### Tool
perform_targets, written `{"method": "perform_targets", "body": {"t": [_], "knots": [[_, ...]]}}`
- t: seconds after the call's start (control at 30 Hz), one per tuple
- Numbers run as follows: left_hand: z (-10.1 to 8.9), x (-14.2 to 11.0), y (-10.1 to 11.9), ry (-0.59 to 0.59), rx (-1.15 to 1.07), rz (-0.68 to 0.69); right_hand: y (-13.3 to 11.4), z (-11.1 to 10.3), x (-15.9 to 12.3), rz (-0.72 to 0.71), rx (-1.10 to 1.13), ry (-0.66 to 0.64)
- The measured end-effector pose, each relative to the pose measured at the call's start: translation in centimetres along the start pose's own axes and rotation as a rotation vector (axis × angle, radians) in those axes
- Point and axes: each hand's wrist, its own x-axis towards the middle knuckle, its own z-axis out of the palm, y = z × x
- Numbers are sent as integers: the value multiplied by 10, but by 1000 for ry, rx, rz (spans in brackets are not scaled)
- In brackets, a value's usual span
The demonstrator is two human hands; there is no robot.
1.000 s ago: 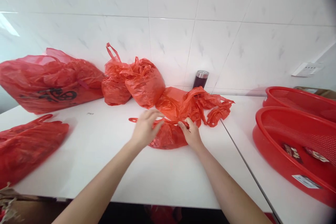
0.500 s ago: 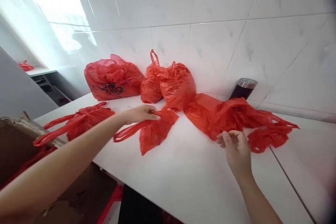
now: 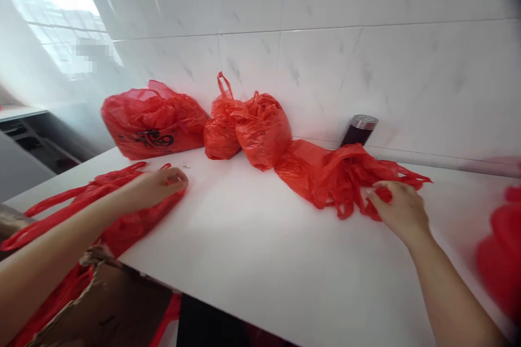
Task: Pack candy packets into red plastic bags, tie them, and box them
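My left hand (image 3: pixel 169 184) is at the left of the white table, its fingers curled on the edge of a flattened red plastic bag (image 3: pixel 142 222). That bag lies on other red bags with long handles (image 3: pixel 65 209). On the right, my right hand (image 3: pixel 401 209) has thumb and fingers closed around part of a crumpled red plastic bag (image 3: pixel 374 209). This bag belongs to a loose heap of red bags (image 3: pixel 350 168), and my fingers hide some of it. A flat red bag (image 3: pixel 303 168) extends from the heap's left side.
Filled red bags (image 3: pixel 264 130) stand against the tiled wall, with a large printed one (image 3: pixel 154 124) at left. A dark cylinder with a silver lid (image 3: pixel 359 129) is behind the heap. A torn cardboard box (image 3: pixel 118 298) sits below the table's front edge. A blurred red shape (image 3: pixel 500 255) is at far right.
My left hand has carried the red bag from mid-table left onto the other bags. My right hand has moved right and closed on a bag in the heap. The view has shifted.
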Motion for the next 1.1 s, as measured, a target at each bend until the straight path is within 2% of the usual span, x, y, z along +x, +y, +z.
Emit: {"method": "perform_targets", "body": {"t": [0.07,0.13,0.23,0.3,0.37,0.43,0.47,0.5,0.57,0.67,0.73,0.77,0.8,0.87,1.0,1.07,1.1], "knots": [[28,3,12,-178,11,50,18,4,-1,13,-21,-91],[47,12,13,-284,49,44,32,8,-9,19,-13,-145],[56,33,1,-252,133,-23,44,4,-22,32,10,-111],[55,44,-1,-213,166,-41,42,-8,-28,53,36,-23],[57,45,10,-237,159,-8,27,-27,-35,72,107,133],[63,34,39,-297,89,69,-1,-48,-45,57,265,294],[67,26,59,-329,22,111,-18,-56,-52,25,375,336],[71,16,82,-357,-73,166,-36,-63,-60,-22,470,301],[78,-5,130,-454,-346,267,-72,-69,-78,-131,613,127],[92,-33,190,-730,-757,356,-110,-62,-101,-255,757,-161],[103,-43,214,-809,-928,476,-118,-54,-109,-270,795,-297],[109,-46,220,-807,-987,514,-117,-51,-110,-253,795,-323],[114,-46,221,-784,-1029,524,-114,-49,-109,-220,792,-317],[120,-40,215,-693,-1059,458,-99,-51,-103,-133,807,-243],[116,-17,179,-442,-1039,286,-59,-73,-83,33,921,-19],[112,-8,163,-392,-1084,227,-48,-82,-78,94,949,54],[110,-7,157,-403,-1127,201,-47,-84,-77,116,940,45]]}}
